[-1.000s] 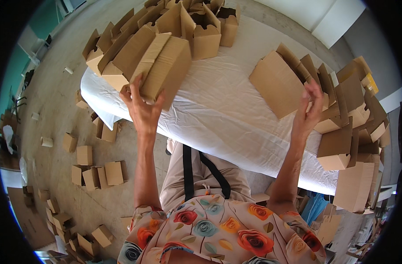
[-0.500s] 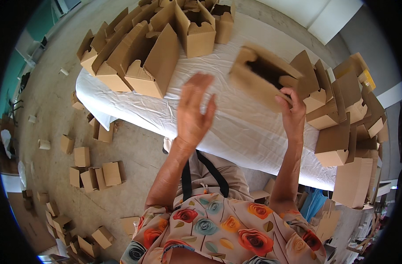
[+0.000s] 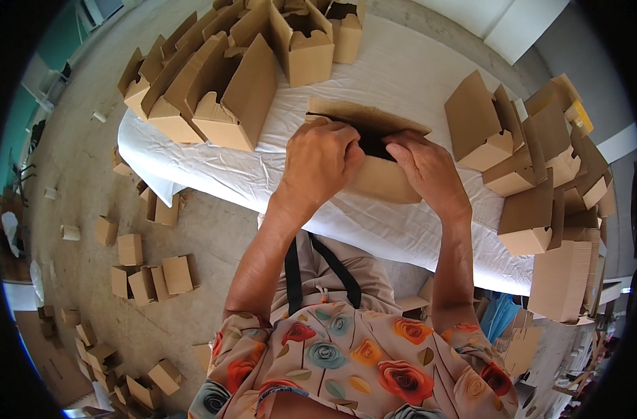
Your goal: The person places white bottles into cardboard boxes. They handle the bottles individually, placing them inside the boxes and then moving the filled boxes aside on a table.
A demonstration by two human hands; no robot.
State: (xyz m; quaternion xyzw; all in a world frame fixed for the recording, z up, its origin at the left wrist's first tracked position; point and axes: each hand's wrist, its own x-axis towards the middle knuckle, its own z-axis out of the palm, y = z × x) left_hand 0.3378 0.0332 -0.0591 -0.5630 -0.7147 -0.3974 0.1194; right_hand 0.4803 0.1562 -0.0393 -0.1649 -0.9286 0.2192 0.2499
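A brown cardboard box [image 3: 380, 183] stands in front of me over the white-covered table, its top open and the inside dark. At its left end my left hand [image 3: 320, 160] is closed, with curled fingers over the rim and end flap. My right hand [image 3: 430, 171] grips the right end, its thumb and fingers bent over the edge toward the opening. The box's far long flap rises behind both hands. The hands hide most of the end flaps, and the fingertips inside are partly out of sight.
Several open-topped boxes [image 3: 245, 105] crowd the table's far left. More open boxes [image 3: 482, 129] and a flattened cardboard stack [image 3: 560, 283] line the right side. White cloth [image 3: 395, 63] covers the table. Small cartons [image 3: 177, 274] lie scattered on the concrete floor at left.
The box has come left and nearer the table's middle, in front of me. My left hand, which was free and blurred, now holds its left end; my right hand has shifted its grip.
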